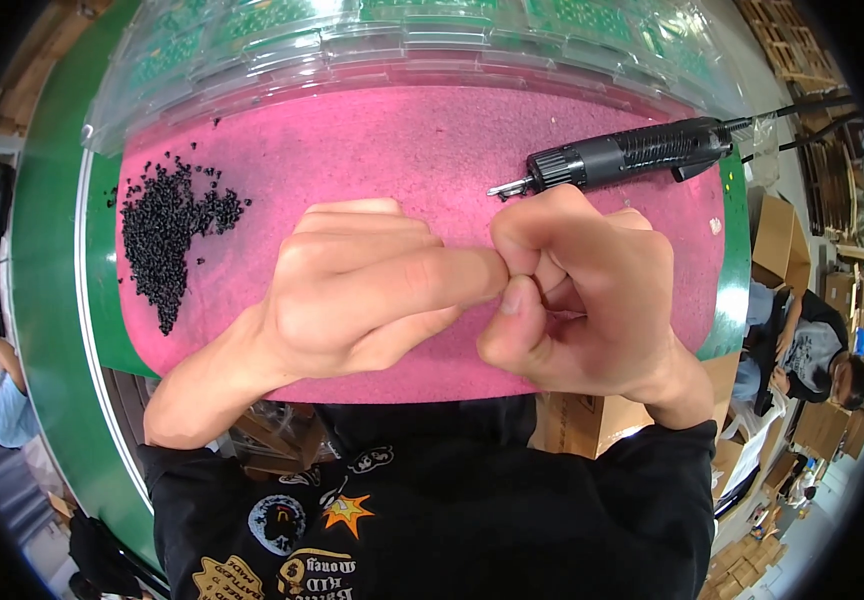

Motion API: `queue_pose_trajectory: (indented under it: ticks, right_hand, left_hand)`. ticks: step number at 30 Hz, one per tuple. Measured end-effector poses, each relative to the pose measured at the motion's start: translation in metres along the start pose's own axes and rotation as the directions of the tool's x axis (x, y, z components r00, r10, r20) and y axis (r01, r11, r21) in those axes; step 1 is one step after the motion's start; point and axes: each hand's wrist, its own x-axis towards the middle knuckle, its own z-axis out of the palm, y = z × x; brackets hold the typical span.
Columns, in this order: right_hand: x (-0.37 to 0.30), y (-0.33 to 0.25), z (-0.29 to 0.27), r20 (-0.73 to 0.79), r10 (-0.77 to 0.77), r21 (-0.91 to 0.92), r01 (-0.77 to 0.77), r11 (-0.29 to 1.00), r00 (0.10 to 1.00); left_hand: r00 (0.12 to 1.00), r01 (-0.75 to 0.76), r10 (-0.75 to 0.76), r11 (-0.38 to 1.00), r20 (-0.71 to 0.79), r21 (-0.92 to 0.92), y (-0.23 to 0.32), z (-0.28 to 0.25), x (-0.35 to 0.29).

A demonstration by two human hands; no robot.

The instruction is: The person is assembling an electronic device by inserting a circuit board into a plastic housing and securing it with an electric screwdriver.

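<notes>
My left hand (362, 285) and my right hand (597, 290) meet above a pink mat (392, 150), fingertips touching. The left fingers are pressed together and reach toward the right thumb. On the right hand, thumb and forefinger are pinched and the other fingers curl in. Whatever sits between the fingertips is hidden or too small to make out. Just beyond the right hand lies a black electric screwdriver (642, 155), its metal bit pointing left. A heap of small black screws (162, 235) is spread on the mat to the left of my left hand.
Clear plastic trays (412, 45) with green circuit boards stand along the mat's far edge. The screwdriver's cable (797, 108) runs off to the right. A green table (57, 300) lies under the mat. Cardboard boxes (592, 425) stand below the near edge. Other people (822, 345) are farther off at both sides.
</notes>
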Motion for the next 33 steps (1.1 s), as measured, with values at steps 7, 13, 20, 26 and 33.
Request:
queue_pose_trajectory:
  ticks: [7,13,20,26,33]
  right_hand:
    - [0.006,-0.002,-0.003,-0.003,-0.061,0.102,0.061,0.993,0.998]
    - [0.006,-0.002,-0.004,0.001,-0.108,0.114,0.107,0.988,0.994]
    - [0.004,-0.006,0.001,-0.004,-0.068,0.100,0.069,0.993,0.998]
    - [0.003,-0.003,0.002,-0.043,-0.122,0.094,0.126,0.988,0.992]
    - [0.004,-0.007,-0.001,0.003,-0.080,0.088,0.079,0.993,0.997]
  left_hand:
    - [0.953,0.274,-0.302,0.880,-0.012,-0.389,0.016,0.007,0.000]
    - [0.909,0.282,-0.416,0.557,0.031,-0.781,0.018,0.004,-0.004]
    - [0.912,0.324,-0.405,0.614,0.065,-0.720,0.019,0.002,0.000]
    - [0.907,0.364,-0.413,0.663,0.086,-0.654,0.017,0.002,-0.002]
    - [0.874,0.407,-0.466,0.551,0.136,-0.728,0.019,0.003,-0.001]
